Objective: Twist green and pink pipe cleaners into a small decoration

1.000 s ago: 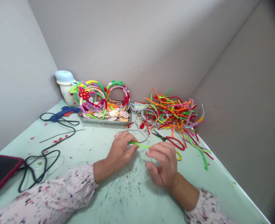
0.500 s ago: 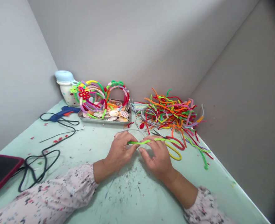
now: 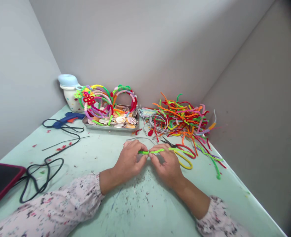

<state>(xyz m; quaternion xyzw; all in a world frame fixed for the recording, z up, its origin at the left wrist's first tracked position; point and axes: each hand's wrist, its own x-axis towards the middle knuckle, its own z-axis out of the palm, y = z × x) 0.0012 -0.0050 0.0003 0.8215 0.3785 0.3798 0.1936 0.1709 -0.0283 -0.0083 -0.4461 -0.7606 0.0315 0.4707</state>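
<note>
A bright green pipe cleaner runs between my two hands above the middle of the table. My left hand pinches it at its left part, with thumb and fingertips together. My right hand grips it just to the right, its thumb tip close to my left fingertips, and the strand passes between its fingers and sticks out on the right. Scissors with red and yellow handles lie right beside my right hand. Behind my hands, a thin grey band shows on the table.
A metal tray holds shells and colourful headbands. Right of it lies a pile of pipe cleaners. A blue glue gun, black cord, white cup and red-edged phone are at the left.
My right thumb has closed onto the green pipe cleaner, near my left fingertips. My left hand has shifted slightly to the right.
</note>
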